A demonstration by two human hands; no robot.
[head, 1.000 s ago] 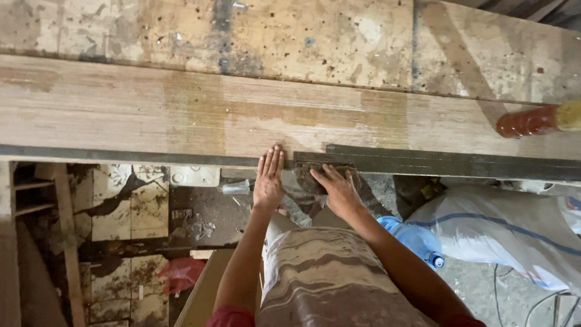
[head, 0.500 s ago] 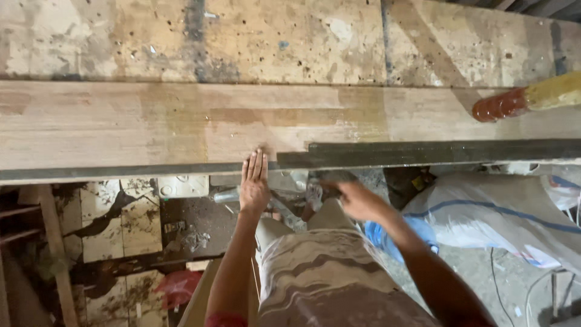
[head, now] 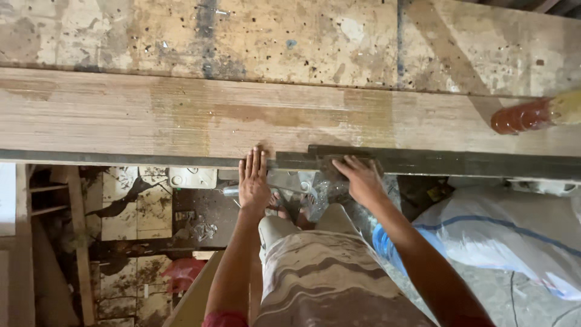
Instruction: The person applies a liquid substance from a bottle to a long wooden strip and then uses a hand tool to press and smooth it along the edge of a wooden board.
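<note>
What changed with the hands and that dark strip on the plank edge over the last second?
The right hand dropped away from the plank's edge half a second ago and has come back up onto the near end of the dark strip. The left hand stayed flat against the edge of the wooden plank. The strip stayed along that edge, and the red and yellow handle remains on the plank at far right.
</note>
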